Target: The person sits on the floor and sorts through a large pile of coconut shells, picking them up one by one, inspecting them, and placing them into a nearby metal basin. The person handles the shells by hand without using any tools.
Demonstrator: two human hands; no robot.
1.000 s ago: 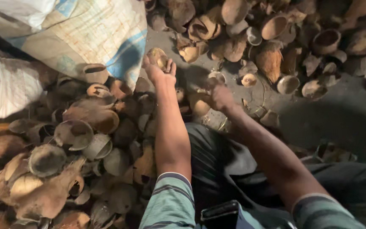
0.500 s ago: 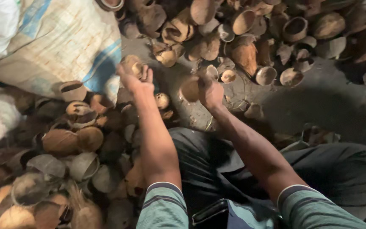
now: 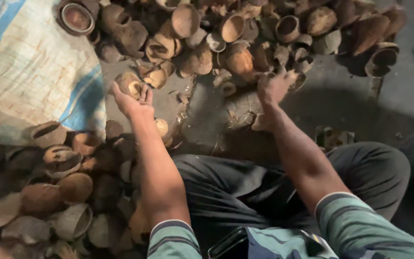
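My left hand [image 3: 131, 100] is raised palm up and holds a brown coconut shell piece [image 3: 129, 83] in its fingers, just beside the woven sack [image 3: 29, 72]. My right hand [image 3: 273, 88] reaches forward into the far heap of coconut shells [image 3: 235, 36]; its fingers curl down onto the shells at the heap's near edge, and whether they grip one is hidden. Both forearms come from striped green sleeves. My dark-trousered legs are folded below.
A second pile of half shells [image 3: 63, 182] lies at the left by my knee. A white and blue woven sack fills the upper left. Grey concrete floor [image 3: 408, 96] shows at the right. A small boxy object [image 3: 332, 136] sits by my right knee.
My left hand has stayed raised with its shell piece. My right hand has moved from the floor near my knee forward to the edge of the far heap. The camera has tilted.
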